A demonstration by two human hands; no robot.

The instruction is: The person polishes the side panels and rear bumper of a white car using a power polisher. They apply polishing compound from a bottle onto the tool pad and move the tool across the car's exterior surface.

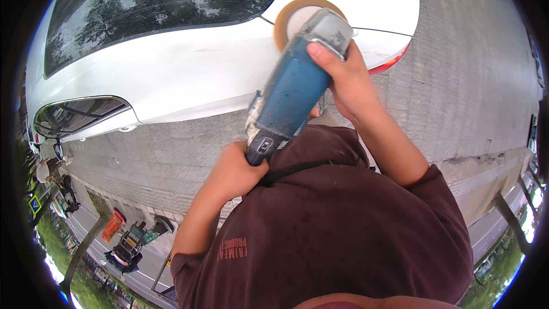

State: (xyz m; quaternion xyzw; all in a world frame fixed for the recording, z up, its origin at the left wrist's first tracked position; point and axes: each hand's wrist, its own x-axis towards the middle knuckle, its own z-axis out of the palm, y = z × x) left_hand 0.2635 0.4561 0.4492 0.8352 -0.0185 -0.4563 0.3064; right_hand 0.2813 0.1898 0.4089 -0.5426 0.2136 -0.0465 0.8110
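A blue and grey power polisher (296, 83) lies slantwise between my two hands. My left hand (240, 169) is closed around its dark rear end, low in front of my body. My right hand (349, 75) grips the polisher near its grey metal head, thumb on top. The tool's round pad (285, 21), white with a tan rim, is over the rear part of a white car (193, 64); whether it touches the paint cannot be told. Faint marks show on the panel left of the pad. A red tail light (390, 62) is right of my right hand.
The car's dark rear window (171, 4) reflects trees. Grey paving (454, 73) runs beside and behind the car. At the lower left a scooter (126, 244) stands by the road, and a person (45, 171) is near the car's far end. Tree trunks (510, 221) rise at the lower right.
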